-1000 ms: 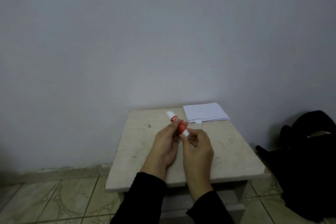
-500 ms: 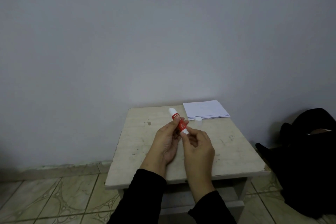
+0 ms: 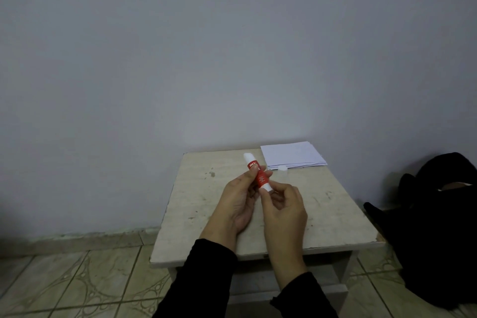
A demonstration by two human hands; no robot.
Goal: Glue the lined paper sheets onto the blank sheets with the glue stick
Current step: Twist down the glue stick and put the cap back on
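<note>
The left hand (image 3: pixel 241 200) grips the glue stick (image 3: pixel 258 173) around its red middle section: the thumb lies across the near side of the barrel and the curled fingers wrap the far side. The right hand (image 3: pixel 285 210) pinches the white lower end of the glue stick between thumb and forefinger; its remaining fingers are loosely curled toward the palm and hold nothing else. The glue stick is tilted, its white upper end pointing up and away toward the wall, its lower end toward the right hand. It is held above the table (image 3: pixel 206 214), clear of the surface.

A small white cap (image 3: pixel 282 168) stands on the table just beyond the right hand's fingers and just in front of the paper stack. The paper stack (image 3: pixel 291 154) lies flat at the far right corner of the table, near the wall (image 3: pixel 232 46), well apart from both hands. Whether its sheets are lined or blank cannot be determined at this distance; only a pale top sheet and the layered front edges are visible.

Both forearms wear black sleeves (image 3: pixel 204 279) and enter over the near edge of the table. The table top is pale and scuffed, with several dark marks. A tiled floor (image 3: pixel 77 284) extends to the left of the table. A black fabric item (image 3: pixel 433 227) lies on the floor to the right of the table, beside the wall.
</note>
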